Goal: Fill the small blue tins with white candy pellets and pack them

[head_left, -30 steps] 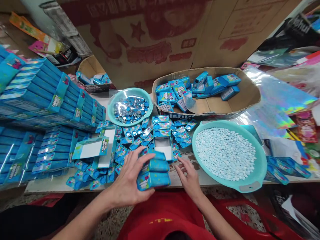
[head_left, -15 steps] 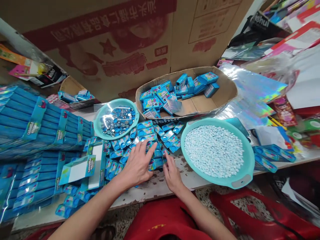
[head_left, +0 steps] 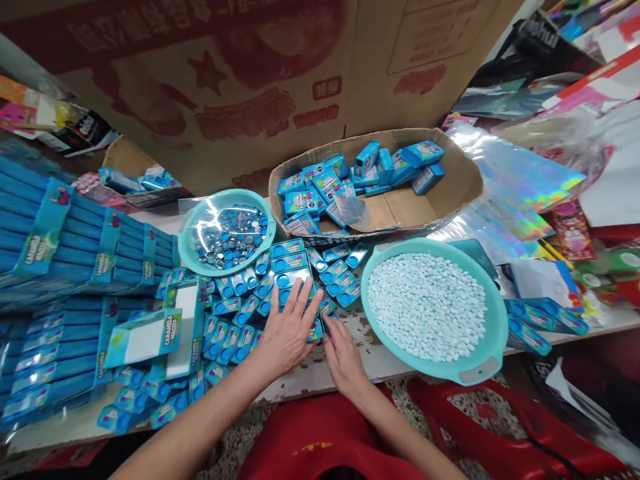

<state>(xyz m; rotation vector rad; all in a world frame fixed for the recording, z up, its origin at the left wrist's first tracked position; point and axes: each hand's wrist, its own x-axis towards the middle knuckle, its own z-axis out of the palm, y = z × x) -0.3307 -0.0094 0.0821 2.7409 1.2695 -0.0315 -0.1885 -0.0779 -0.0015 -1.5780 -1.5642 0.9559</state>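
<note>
My left hand (head_left: 289,330) lies palm down with its fingers spread over the near end of a row of small blue candy boxes (head_left: 287,262). Its palm hides part of that row. Beside it, my right hand (head_left: 344,355) has its fingers stretched toward the row's near right edge, with the fingertips against or very close to a box there. Neither hand grips anything that I can see. More loose blue boxes (head_left: 229,343) with round holes in their ends lie left of the hands, and a smaller group (head_left: 341,280) lies behind them.
On the right stands a turquoise bowl (head_left: 367,313) of pale candies. Another turquoise bowl (head_left: 186,261) holds small round pieces under clear plastic. A cut cardboard box (head_left: 463,193) with blue boxes is behind. Stacked display packs (head_left: 75,233) rise at the left; a red stool (head_left: 465,427) stands below.
My left hand has flattened and shifted slightly left and down, its fingers more extended. My right hand stays by the row's near edge. The whole view has shifted a little.
</note>
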